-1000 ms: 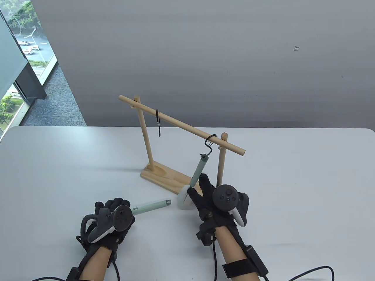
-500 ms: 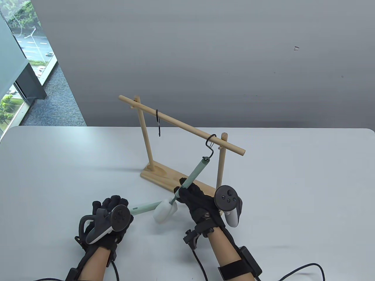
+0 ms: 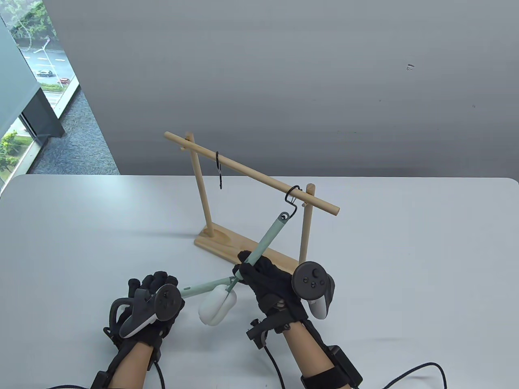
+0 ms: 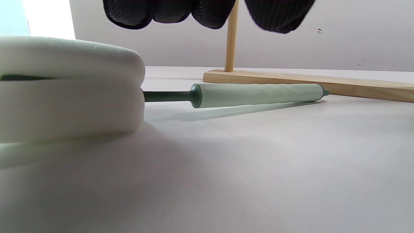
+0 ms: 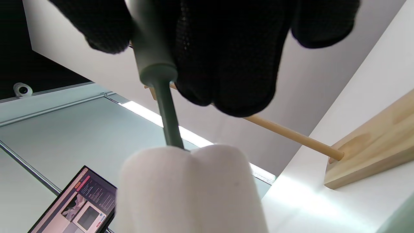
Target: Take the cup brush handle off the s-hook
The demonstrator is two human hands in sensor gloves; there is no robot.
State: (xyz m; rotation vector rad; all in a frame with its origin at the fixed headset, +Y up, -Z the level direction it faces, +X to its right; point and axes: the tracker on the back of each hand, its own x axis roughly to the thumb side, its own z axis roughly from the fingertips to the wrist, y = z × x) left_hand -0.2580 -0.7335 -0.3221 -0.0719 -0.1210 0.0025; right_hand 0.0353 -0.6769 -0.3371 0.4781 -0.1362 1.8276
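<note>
A cup brush with a pale green handle (image 3: 269, 235) and a white sponge head (image 3: 217, 306) hangs by its top loop from a black s-hook (image 3: 292, 198) on the right end of a wooden rail (image 3: 251, 174). My right hand (image 3: 263, 273) grips the lower end of the handle and holds the brush tilted, head down to the left. The right wrist view shows its fingers (image 5: 226, 48) around the stem (image 5: 168, 119) above the sponge (image 5: 190, 191). My left hand (image 3: 156, 291) rests on the table holding nothing, its fingertips (image 4: 161, 9) free.
A second brush lies flat on the table, its handle (image 3: 206, 287) (image 4: 258, 94) pointing right and its sponge (image 4: 64, 87) by my left hand. An empty s-hook (image 3: 219, 170) hangs further left on the rail. The rack's wooden base (image 3: 227, 243) stands just behind.
My right hand closed on the hanging brush's handle and swung its head left and toward me, tilting it more. The loop is still on the hook. The left hand stayed put.
</note>
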